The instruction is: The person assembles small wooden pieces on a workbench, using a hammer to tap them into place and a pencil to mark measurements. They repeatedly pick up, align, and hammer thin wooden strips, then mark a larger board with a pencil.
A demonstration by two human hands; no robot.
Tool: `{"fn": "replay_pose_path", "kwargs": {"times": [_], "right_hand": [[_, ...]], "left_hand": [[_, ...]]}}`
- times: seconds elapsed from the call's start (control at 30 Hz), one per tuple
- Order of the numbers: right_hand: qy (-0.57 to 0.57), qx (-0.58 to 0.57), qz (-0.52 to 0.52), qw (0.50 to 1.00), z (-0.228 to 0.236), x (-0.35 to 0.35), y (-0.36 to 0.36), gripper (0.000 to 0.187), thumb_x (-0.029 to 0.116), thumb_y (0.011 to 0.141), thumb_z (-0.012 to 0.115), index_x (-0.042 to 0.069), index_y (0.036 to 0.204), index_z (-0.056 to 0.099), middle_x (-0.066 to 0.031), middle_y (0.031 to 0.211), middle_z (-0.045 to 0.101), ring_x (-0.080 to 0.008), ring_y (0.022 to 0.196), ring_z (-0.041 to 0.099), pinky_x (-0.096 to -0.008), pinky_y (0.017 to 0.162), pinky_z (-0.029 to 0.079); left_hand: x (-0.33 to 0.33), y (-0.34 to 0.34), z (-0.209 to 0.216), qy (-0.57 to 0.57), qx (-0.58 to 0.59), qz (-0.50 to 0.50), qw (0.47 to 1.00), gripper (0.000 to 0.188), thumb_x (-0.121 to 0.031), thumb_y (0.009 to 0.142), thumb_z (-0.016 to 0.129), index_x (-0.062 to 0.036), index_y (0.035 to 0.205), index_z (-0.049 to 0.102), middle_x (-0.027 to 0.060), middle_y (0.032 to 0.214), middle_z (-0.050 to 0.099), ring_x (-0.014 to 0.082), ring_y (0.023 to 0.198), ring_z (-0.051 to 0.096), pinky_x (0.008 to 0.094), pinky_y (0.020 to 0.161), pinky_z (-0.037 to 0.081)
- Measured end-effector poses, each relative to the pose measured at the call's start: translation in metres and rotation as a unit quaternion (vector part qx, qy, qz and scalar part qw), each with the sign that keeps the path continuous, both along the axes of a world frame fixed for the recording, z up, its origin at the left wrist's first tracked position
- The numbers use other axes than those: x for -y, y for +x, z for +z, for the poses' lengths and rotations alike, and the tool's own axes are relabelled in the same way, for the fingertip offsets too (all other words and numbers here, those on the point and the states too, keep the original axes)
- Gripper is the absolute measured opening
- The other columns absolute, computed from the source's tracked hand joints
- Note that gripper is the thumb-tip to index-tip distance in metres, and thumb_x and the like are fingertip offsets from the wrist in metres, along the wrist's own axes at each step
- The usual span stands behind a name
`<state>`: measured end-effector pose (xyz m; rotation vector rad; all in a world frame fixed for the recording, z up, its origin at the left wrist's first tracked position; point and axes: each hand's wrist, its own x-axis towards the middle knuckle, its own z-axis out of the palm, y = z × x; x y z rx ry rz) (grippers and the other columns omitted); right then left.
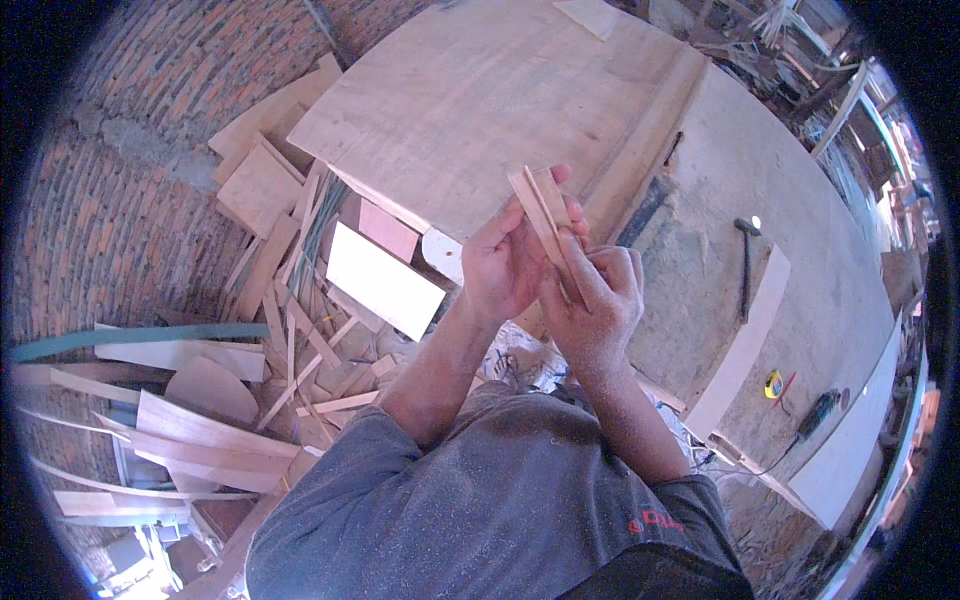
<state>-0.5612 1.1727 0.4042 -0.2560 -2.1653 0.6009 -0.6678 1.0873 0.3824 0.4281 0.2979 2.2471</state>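
Before us, a person holds up a piece of wood at twelve o'clock from a dust-flecked dark shirt. The left hand curls around it; the right hand grips its near end, thumb laid along it. Clockwise from the hands, a hammer lies at three o'clock on the dusty tabletop, a yellow tape measure at four, and loose wood strips at eight.

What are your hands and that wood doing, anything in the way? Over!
Left hand, right hand: both gripping small wooden piece. Piece held slantwise, far end uncovered. Hammer, yellow tape measure lie to the right, apart from both hands.
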Motion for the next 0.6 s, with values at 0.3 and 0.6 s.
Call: {"fn": "replay_pose_path", "kwargs": {"times": [0.3,0.6], "right_hand": [[-0.17,0.151,-0.093,0.969,-0.07,-0.071,0.057,0.033,0.014,0.079,0.079,0.012,0.112,0.078,-0.0112,0.083,0.061,-0.0286,0.075,0.068,-0.0435,0.071,0.056],[-0.094,0.475,-0.194,0.853,-0.211,-0.233,0.155,0.033,0.033,0.085,0.073,0.018,0.114,0.077,-0.0132,0.103,0.066,-0.0363,0.094,0.069,-0.0468,0.082,0.058]], "left_hand": [[-0.016,-0.037,-0.041,-0.309,0.078,0.238,0.917,0.03,-0.028,0.112,0.041,-0.0059,0.128,0.052,0.0114,0.1,0.064,0.0256,0.094,0.064,0.0419,0.087,0.055],[-0.074,-0.174,-0.158,-0.61,-0.352,0.299,0.644,0.031,-0.021,0.105,0.054,-0.0003,0.128,0.061,0.0108,0.1,0.067,0.0215,0.086,0.067,0.0362,0.081,0.055]]}}
